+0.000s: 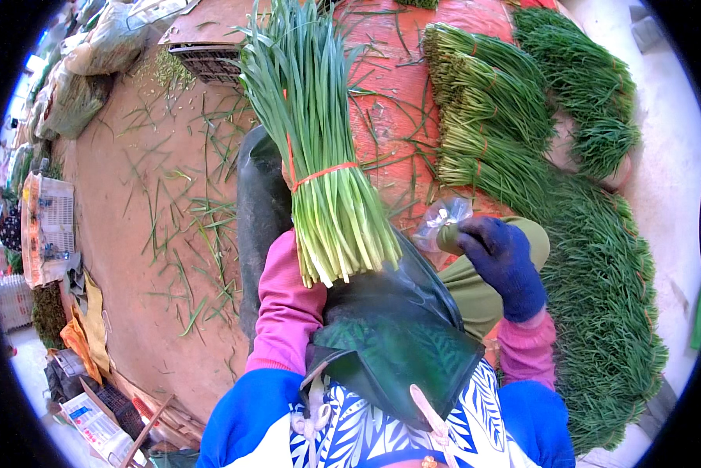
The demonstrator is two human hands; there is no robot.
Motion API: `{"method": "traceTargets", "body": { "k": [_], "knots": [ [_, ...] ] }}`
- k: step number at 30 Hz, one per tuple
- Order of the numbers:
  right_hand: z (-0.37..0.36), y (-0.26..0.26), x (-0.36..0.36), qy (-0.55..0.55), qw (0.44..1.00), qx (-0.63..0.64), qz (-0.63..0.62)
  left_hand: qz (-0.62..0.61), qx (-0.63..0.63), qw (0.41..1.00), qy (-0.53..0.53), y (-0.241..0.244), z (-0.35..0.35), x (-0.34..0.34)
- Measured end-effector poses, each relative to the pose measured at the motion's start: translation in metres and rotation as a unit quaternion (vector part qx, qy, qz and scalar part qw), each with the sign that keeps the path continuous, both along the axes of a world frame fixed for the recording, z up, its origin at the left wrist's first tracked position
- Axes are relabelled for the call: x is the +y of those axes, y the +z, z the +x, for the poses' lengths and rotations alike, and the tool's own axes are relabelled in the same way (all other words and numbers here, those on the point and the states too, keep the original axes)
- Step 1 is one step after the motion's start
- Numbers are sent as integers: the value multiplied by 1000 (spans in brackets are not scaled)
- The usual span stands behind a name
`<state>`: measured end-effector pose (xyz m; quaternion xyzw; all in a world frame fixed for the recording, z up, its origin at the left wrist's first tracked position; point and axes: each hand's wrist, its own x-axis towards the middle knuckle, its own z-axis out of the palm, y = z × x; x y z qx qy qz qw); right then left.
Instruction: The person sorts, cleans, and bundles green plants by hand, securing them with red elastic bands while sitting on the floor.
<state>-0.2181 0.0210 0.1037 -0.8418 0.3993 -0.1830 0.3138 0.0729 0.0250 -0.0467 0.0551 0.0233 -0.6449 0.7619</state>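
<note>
A large bunch of flat green leafy stalks, likely garlic chives (333, 228), is raised above my lap with its pale cut ends towards me. An orange-red band (324, 175) circles it, and a strip of the same colour runs up along the leaves. My left hand is almost wholly hidden behind the bunch, supporting it; its pink sleeve (292, 292) shows below. My right hand (496, 257), in a dark blue glove, is over my olive-green trouser knee (529, 237), fingers curled. Beside it lies clear plastic (444, 219). Whether those fingers pinch anything small is unclear.
Banded green bunches (485, 105) are stacked on the red surface (385, 123) at right, with a long leafy pile (608, 316) nearer me. Loose leaves litter the brown floor (122, 234). A black crate (210, 61) stands ahead, a pale plastic basket (52, 222) at left.
</note>
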Motion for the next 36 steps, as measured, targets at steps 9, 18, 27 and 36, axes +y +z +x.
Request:
{"method": "traceTargets", "body": {
  "k": [9, 18, 27, 36],
  "knots": [
    [95, -33, -22, 2, 940, -203, 274, -7, -8, 1000, 13, 3, -4, 0],
    [106, -42, -23, 29, 892, -177, 414, -18, -10, 999, 29, 4, -4, -4],
    [40, -34, -33, 205, 710, -498, 453, -37, -11, 998, 44, 4, -8, -4],
    [58, -51, -34, -77, 893, -242, 372, -34, -61, 994, -83, 25, -30, 12]
  ]
}}
